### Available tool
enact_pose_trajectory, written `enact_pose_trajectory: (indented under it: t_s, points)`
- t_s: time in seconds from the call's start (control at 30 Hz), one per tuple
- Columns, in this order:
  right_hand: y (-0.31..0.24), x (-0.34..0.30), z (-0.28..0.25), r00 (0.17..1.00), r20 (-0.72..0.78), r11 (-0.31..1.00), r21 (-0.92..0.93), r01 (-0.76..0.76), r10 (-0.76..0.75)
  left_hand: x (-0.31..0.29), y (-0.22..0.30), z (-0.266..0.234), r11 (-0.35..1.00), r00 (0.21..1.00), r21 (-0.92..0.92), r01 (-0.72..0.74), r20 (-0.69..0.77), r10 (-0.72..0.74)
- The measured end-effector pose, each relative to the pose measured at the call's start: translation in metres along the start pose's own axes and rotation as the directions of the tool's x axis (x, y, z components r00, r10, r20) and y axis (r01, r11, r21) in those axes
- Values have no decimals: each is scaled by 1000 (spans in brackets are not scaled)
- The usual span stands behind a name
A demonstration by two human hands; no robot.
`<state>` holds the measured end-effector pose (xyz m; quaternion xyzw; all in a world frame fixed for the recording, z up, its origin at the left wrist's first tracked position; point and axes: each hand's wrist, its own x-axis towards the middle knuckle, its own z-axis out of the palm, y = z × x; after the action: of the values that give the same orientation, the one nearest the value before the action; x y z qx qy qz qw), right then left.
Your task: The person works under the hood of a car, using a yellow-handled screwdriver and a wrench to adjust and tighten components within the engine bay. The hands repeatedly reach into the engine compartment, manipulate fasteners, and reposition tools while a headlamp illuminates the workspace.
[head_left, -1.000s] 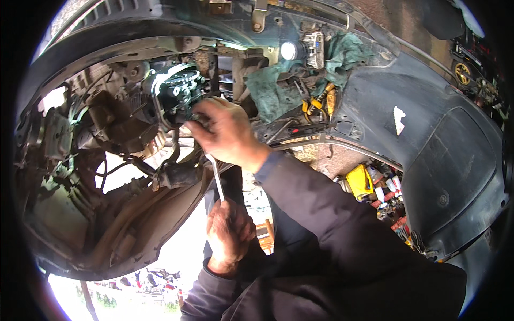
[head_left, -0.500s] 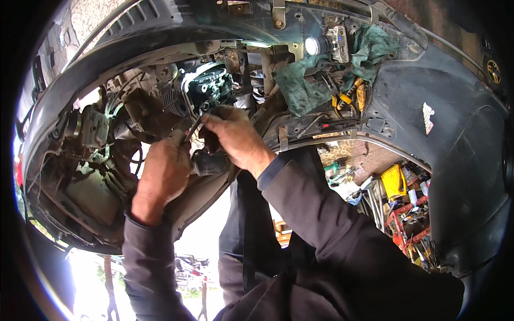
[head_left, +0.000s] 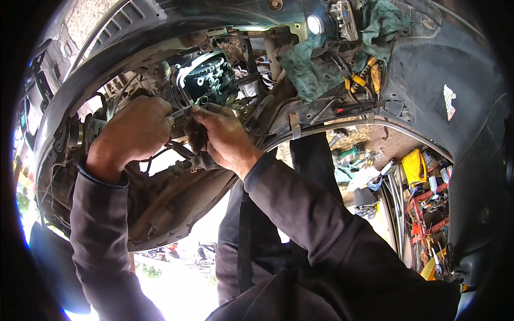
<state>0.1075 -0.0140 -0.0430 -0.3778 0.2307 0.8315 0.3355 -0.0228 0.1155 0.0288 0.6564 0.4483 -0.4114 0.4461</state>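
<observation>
My left hand [head_left: 131, 131] is closed around the handle of a metal wrench [head_left: 181, 113]. The wrench slants up to the right, its ring-shaped end close below the opened engine head [head_left: 210, 80], where dark metal parts show inside a pale rim. My right hand [head_left: 227, 138] is closed too, thumb and fingertips against the wrench near that end. Its lower fingers are curled in shadow, so what else they touch is hidden. Both hands work inside the opening of a dark body frame [head_left: 61, 115].
A lit lamp [head_left: 317, 24] stands on the panel beside a green rag [head_left: 302, 72]. Yellow-handled pliers [head_left: 369, 72] lie next to it. Below right, a red tool tray [head_left: 415, 214] holds several tools, with a yellow cloth-like item [head_left: 414, 167] nearby. Cables and brackets surround the engine.
My left hand has moved up and left, swinging the wrench's handle to a flatter slant. My right hand has shifted slightly left and stays at the wrench's end. The view has shifted slightly.
</observation>
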Motion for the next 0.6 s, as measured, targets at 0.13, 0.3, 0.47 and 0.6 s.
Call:
enact_pose_trajectory:
  t_s: [0.13,0.3,0.47,0.6]
  points:
    - [7,2,-3,997,75,991,129,17,-27,7,0,-9,999,997,-40,-16,77,19]
    - [11,0,-1,999,52,986,164,-11,2,-2,6,1,968,993,-251,-16,107,45]
    - [9,2,4,998,47,973,227,-42,32,1,0,-9,893,939,-363,268,306,-157]
    - [13,6,6,997,49,948,310,-67,54,16,-7,-18,965,961,-232,120,270,-54]
